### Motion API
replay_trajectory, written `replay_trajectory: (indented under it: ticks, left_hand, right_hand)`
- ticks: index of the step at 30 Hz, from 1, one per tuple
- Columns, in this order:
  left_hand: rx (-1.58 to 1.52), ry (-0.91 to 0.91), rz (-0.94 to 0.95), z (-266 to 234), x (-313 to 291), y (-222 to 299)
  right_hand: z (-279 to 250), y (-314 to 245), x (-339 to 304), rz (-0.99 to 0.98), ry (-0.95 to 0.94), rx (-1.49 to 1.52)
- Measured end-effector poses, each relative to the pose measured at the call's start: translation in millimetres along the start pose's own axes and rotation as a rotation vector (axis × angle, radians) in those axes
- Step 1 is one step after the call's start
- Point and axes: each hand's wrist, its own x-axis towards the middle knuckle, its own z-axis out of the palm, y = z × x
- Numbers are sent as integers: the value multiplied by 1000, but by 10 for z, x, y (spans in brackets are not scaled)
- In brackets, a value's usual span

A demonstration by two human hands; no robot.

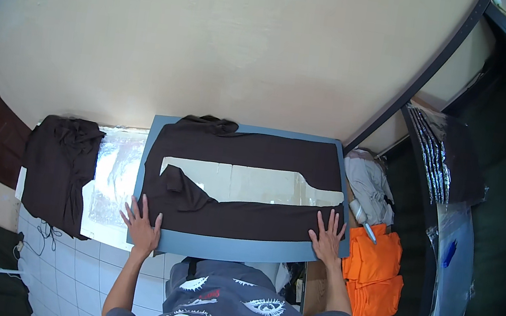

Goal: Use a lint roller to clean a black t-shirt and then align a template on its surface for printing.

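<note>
A dark brown garment (247, 151) lies spread over a blue tabletop (240, 249), two long strips of it reaching right like trouser legs. Between the strips shows a pale, glossy panel (249, 184); whether it lies under or between the cloth I cannot tell. One flap of the cloth is folded over the panel's left end. My left hand (142, 230) rests with spread fingers on the garment's near left corner, by the table edge. At the near right end, my right hand (327, 238) lies flat on the cloth, fingers apart. Neither hand grips anything.
More dark cloth (60, 173) is heaped on a plastic-covered white surface (117, 184) at left. On the right are folded orange garments (373, 272), a grey cloth bundle (369, 181) and a rack holding shiny plastic-wrapped packs (438, 152). A wall (230, 45) stands behind the table.
</note>
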Motion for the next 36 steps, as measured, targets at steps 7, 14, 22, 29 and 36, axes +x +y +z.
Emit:
replay_trajectory:
  ticks: [7, 14, 22, 29, 36]
  left_hand:
    - [70, 282, -162, -78, 268, -74]
    - [-814, 54, -145, -300, 689, 421]
    - [-901, -106, -369, 43, 1293, 386]
    - [-1383, -218, -345, 222, 1420, 316]
    - [-1620, -344, -460, 86, 1432, 295]
  right_hand:
    - [-180, -384, -9, 50, 256, 42]
    - [-58, -2454, 273, -197, 485, 567]
    - [33, -3945, 263, -343, 136, 566]
    - [307, -3897, 324, -517, 79, 324]
    - [322, -3707, 526, -502, 362, 676]
